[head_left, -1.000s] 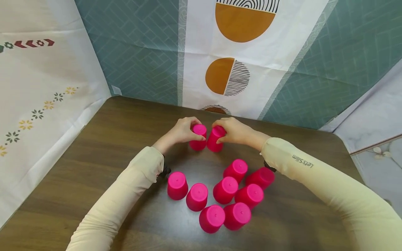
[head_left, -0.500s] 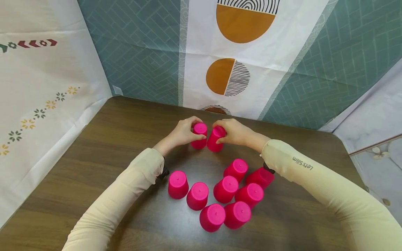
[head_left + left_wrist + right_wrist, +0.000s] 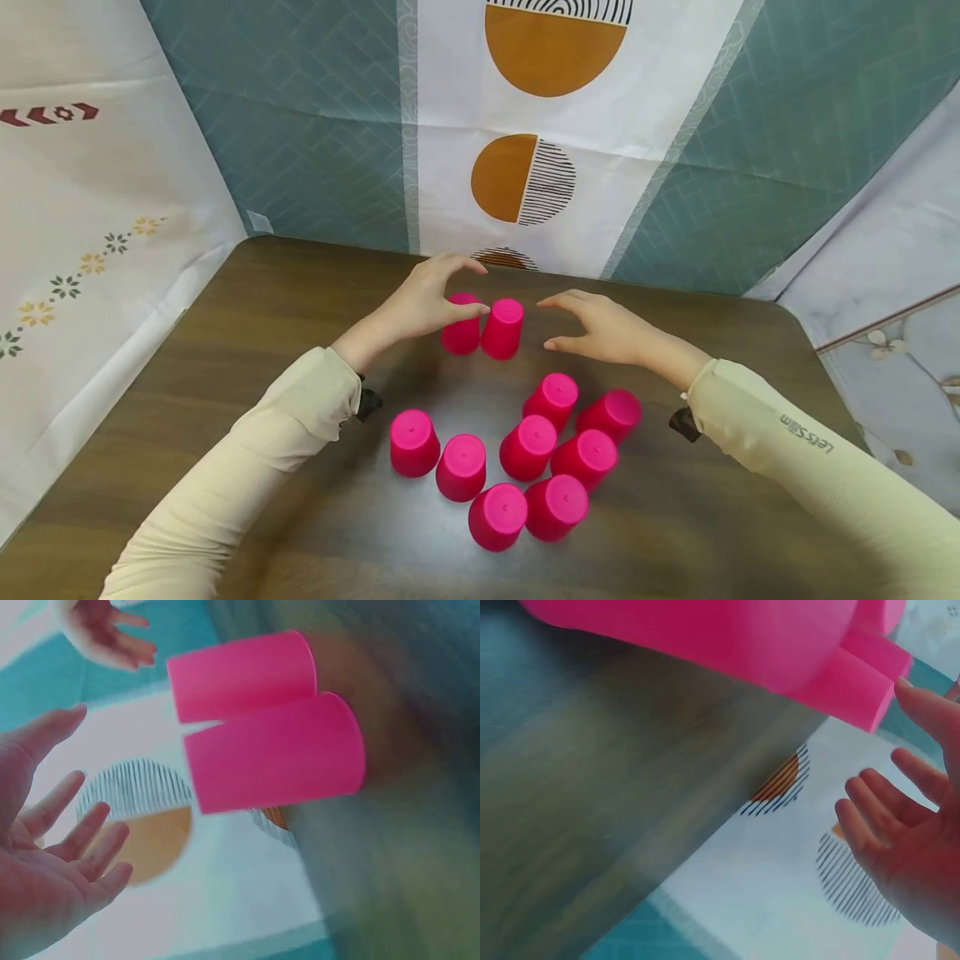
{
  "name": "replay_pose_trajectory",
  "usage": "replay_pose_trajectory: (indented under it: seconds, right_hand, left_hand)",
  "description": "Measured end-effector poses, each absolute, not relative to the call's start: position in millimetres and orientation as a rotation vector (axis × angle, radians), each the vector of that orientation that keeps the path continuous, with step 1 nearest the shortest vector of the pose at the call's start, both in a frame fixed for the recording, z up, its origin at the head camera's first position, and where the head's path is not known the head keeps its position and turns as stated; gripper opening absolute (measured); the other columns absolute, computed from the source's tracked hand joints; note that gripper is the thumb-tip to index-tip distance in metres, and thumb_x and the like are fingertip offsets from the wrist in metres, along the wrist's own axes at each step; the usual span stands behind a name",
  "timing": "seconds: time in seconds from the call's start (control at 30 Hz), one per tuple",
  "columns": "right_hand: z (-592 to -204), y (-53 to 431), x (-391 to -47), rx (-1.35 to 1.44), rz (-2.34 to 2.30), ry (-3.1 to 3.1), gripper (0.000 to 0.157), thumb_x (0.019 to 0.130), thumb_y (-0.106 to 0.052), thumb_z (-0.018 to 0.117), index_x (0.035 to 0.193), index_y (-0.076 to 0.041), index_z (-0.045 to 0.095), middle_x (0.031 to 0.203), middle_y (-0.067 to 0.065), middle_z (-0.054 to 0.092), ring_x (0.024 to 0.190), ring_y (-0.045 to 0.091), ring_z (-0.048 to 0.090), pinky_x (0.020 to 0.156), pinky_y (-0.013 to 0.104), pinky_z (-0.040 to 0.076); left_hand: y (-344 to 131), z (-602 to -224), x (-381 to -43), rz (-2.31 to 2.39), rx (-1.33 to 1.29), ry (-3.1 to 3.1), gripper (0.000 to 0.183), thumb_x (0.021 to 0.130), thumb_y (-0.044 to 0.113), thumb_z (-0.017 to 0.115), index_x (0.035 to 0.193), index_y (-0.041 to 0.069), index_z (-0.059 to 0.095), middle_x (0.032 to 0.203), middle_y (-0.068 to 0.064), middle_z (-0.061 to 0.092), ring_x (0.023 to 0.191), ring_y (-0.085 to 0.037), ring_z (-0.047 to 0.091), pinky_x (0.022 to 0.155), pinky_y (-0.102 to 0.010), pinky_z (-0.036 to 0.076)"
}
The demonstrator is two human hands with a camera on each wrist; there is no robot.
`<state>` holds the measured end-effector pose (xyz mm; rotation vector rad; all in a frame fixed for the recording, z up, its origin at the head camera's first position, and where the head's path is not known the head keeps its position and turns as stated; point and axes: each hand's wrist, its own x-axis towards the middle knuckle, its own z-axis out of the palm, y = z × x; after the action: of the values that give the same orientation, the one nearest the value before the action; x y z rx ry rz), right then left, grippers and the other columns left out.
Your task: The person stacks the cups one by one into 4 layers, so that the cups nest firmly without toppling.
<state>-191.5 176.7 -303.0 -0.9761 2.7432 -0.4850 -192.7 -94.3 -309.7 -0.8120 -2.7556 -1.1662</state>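
Note:
Two upside-down pink cups stand side by side at the far part of the table, a left one [image 3: 460, 335] and a right one [image 3: 502, 330]. My left hand [image 3: 422, 302] hovers beside the left cup, thumb and fingers spread; the left wrist view shows a gap between that hand [image 3: 64, 847] and the nearer cup [image 3: 277, 759]. To the right of the pair, my right hand [image 3: 606, 330] is held in the air, fingers apart and nothing in them. In the right wrist view its palm [image 3: 922, 832] faces the camera.
Closer to me stand several more upturned pink cups, among them one at the left [image 3: 413, 446], one in front [image 3: 498, 518] and one at the right [image 3: 611, 415]. The brown wooden table [image 3: 300, 533] meets a patterned cloth [image 3: 315, 158] at the back.
Both hands have let go of the two far cups. The right hand has moved away to the right, the left hand slightly up and left. The cups stay standing; the head view has shifted a little.

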Motion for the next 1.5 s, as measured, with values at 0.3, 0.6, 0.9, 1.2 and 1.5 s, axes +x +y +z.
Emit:
replay_pose_trajectory:
  seconds: [0.3, 0.6, 0.9, 1.2, 1.5]
  right_hand:
    - [-313, 225, -153, -0.885, -0.753, 2.688, 0.057, 0.081, -0.036, 0.072, 0.130, -0.014, 0.053, 0.127, 0.003, 0.055, 0.117, 0.025, 0.052, 0.093, 0.049, 0.045]
    - [-341, 255, -113, -0.965, -0.869, 2.652, 0.068, 0.078, -0.022, 0.076, 0.138, -0.019, 0.044, 0.137, 0.000, 0.047, 0.126, 0.021, 0.045, 0.097, 0.047, 0.042]
    - [-350, 259, -100, -1.112, -0.744, 2.731, 0.066, 0.075, -0.015, 0.078, 0.134, -0.012, 0.049, 0.131, 0.002, 0.053, 0.120, 0.021, 0.052, 0.092, 0.040, 0.048]
    - [-338, 258, -100, -1.060, -0.671, 2.738, 0.054, 0.073, -0.013, 0.079, 0.121, -0.003, 0.055, 0.110, 0.002, 0.062, 0.095, 0.014, 0.062, 0.080, 0.032, 0.053]
    - [-325, 251, -98, -0.880, -0.690, 2.695, 0.047, 0.070, -0.017, 0.082, 0.108, -0.004, 0.059, 0.091, 0.000, 0.064, 0.073, 0.005, 0.059, 0.063, 0.026, 0.054]
  left_hand:
    - [-50, -286, -176, -0.694, -1.407, -3.012, 0.042, 0.081, 0.028, 0.071, 0.118, 0.014, 0.057, 0.117, -0.001, 0.055, 0.105, -0.018, 0.054, 0.090, -0.031, 0.046]
    - [-4, -298, -167, -0.377, -1.705, -3.142, 0.048, 0.080, 0.029, 0.073, 0.122, 0.015, 0.056, 0.122, -0.002, 0.053, 0.110, -0.014, 0.050, 0.088, -0.026, 0.047]
    - [15, -301, -164, -0.261, -1.755, -3.145, 0.056, 0.075, 0.031, 0.077, 0.124, 0.016, 0.055, 0.116, 0.002, 0.057, 0.103, -0.012, 0.052, 0.077, -0.022, 0.050]
    - [19, -300, -181, -0.303, -1.704, -3.133, 0.052, 0.076, 0.031, 0.076, 0.120, 0.013, 0.056, 0.109, 0.001, 0.060, 0.095, -0.011, 0.055, 0.075, -0.020, 0.049]
    - [25, -287, -209, -0.331, -1.489, -3.146, 0.051, 0.077, 0.030, 0.075, 0.121, 0.012, 0.055, 0.111, 0.000, 0.059, 0.100, -0.012, 0.054, 0.079, -0.023, 0.049]
